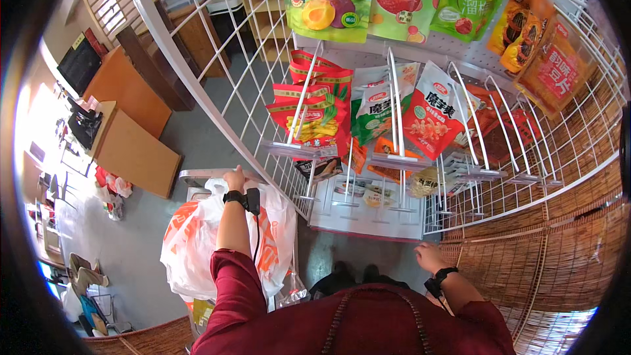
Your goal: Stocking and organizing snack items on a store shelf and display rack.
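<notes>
My left hand (234,179) is closed around the grey rail of a cart (199,173), its thumb on top. Below that wrist, white plastic bags with orange print (190,241) bulge on the cart. My right hand (430,256) hangs by my right side with loosely curled fingers and nothing in it, near the bottom of a white wire rack (473,229). Snack packets hang on the rack's hooks before me: a red packet (315,118), a green and white packet (377,108) and a red and white packet (436,113).
Larger pouches hang above, among them a plum pouch (328,5) and a green pouch (471,0). A woven blind (537,256) borders the right side. Wooden counters (135,148) stand at left, with a red and white bag (111,182) beside them. A seated person (86,281) is at lower left.
</notes>
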`<state>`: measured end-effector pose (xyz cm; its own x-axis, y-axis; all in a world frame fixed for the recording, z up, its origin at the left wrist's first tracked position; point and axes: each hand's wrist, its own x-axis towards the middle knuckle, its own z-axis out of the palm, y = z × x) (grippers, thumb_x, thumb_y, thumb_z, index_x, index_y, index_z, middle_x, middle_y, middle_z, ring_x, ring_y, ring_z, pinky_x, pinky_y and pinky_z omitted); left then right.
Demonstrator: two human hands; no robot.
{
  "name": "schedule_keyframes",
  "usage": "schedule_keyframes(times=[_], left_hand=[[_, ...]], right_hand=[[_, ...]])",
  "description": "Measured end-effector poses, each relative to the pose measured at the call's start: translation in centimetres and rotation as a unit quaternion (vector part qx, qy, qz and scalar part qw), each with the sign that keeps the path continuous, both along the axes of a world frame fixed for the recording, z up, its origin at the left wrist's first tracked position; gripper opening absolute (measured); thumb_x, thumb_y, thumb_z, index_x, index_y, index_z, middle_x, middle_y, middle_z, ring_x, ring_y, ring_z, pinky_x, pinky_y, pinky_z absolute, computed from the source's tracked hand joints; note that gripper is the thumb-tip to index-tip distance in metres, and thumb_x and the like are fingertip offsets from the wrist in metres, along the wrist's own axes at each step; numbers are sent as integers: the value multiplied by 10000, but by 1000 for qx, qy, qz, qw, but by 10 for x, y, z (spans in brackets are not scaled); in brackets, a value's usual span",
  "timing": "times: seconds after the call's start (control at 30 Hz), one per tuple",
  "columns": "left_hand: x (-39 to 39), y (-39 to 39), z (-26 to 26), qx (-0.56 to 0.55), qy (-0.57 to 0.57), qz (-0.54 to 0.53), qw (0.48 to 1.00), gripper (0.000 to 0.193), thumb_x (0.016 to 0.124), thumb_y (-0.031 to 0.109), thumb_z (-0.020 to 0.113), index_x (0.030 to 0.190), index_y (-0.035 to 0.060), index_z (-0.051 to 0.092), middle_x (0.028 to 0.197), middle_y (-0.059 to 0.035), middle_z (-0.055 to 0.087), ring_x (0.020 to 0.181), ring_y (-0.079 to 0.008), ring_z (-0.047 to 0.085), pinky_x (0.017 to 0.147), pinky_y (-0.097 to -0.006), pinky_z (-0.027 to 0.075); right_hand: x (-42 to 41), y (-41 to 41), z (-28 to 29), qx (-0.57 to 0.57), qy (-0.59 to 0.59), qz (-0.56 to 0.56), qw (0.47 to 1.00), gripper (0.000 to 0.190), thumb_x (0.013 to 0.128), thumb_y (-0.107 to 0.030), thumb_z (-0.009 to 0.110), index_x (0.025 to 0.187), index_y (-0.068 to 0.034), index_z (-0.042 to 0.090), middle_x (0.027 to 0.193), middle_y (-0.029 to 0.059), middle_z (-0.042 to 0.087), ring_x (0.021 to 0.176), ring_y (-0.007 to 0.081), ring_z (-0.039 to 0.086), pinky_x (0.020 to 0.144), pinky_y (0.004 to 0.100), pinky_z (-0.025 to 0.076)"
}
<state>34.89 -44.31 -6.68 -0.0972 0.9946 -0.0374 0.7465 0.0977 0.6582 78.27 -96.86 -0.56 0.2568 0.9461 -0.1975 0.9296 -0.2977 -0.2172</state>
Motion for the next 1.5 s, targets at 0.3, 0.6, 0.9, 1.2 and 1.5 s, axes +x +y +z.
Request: schedule_keyframes(times=[0.3,0.6,0.9,1.2,1.5], left_hand=[[18,9,4,-66,-292,66,952,562,871,317,488,992,-218,369,882,-213,567,702,-276,609,525,-319,520],[23,6,6,-76,-366,46,926,572,852,268,513,996,-248,312,844,-217,553,594,-238,602,449,-302,531],[0,-50,37,95,303,-307,897,190,794,146,535,928,11,537,727,-135,604,585,-276,604,512,-361,504],[-122,-66,71,155,221,-102,957,282,699,268,565,712,-9,614,803,-214,607,849,-383,561,752,-425,448],[-95,-72,156,29,212,-66,975,537,684,228,662,1176,124,472,1154,-203,480,1008,-375,508,849,-447,426]], right_hand=[[-7,10,3,-8,-2,18,1000,177,736,-137,509,852,-70,624,882,126,586,852,316,552,756,411,437],[0,5,-19,0,4,2,1000,193,738,-156,543,903,-80,607,967,122,575,938,307,527,830,404,414],[-7,17,16,53,30,13,998,147,746,-138,529,855,-73,604,925,113,579,919,286,530,798,383,435],[-82,126,35,66,104,252,960,201,724,-104,512,899,-64,602,934,86,576,920,283,532,804,378,432],[-268,285,79,237,180,408,863,381,789,-79,404,1150,36,439,1176,200,466,1122,307,436,945,386,343]])
